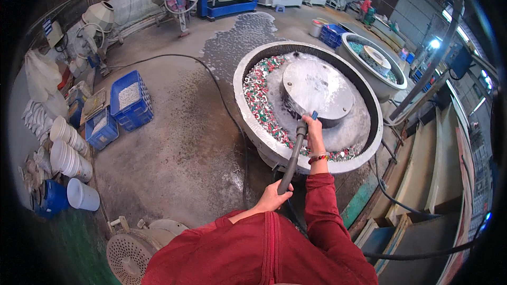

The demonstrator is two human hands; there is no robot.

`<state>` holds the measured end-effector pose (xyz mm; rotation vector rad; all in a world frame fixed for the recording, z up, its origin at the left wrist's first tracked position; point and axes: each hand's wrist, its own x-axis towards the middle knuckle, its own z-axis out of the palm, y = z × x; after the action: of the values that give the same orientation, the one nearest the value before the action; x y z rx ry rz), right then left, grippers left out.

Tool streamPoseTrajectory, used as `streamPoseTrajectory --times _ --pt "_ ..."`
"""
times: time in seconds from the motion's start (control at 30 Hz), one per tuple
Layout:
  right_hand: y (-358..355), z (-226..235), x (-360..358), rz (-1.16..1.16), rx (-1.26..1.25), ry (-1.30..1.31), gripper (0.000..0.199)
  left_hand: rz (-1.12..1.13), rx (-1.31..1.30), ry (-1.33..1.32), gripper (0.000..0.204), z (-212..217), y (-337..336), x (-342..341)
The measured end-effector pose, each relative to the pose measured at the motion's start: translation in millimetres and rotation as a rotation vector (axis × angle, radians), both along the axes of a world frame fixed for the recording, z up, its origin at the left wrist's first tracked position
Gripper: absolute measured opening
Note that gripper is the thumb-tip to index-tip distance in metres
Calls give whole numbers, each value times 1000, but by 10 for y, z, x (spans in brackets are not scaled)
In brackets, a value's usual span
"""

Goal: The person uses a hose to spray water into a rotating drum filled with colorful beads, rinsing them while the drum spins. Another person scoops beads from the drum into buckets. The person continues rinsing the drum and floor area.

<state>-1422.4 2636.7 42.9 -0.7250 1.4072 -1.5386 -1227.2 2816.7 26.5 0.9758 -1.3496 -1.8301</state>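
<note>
My left hand [273, 197] is closed round the lower end of a grey water pipe [291, 162]. Further up, my right hand [315, 135] grips the same pipe near its blue valve handle [315, 115]. The pipe's front end points into a large round tub [247, 115], where pale water or foam spreads over red, green and white small pieces [259, 97]. A round metal cover [319, 85] stands at the tub's centre, just ahead of my right hand. The pipe's outlet is too small to make out.
A black hose [227, 100] snakes across the wet floor. To the left stand blue crates [131, 119] and white buckets [83, 195]. A second round tub [393, 89] is at far right. Wooden troughs [417, 163] line the right side. A person [366, 4] is far off.
</note>
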Motion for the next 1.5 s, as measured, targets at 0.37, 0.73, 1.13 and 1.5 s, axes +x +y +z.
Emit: streamPoseTrajectory --times 0.37,0.73,1.13,1.5 --pt "-399 -285 534 78 95 33 13 51 83 63 15 16 -183 413" --pt "-831 -193 1730 426 84 55 19 329 167 188 14 -57 -265 850" --pt "-274 -548 561 79 203 -81 19 108 166 80 17 -69 -105 290" --pt "1215 -574 -1159 -240 250 -200 19 -260 157 -44 17 26 531 -758"
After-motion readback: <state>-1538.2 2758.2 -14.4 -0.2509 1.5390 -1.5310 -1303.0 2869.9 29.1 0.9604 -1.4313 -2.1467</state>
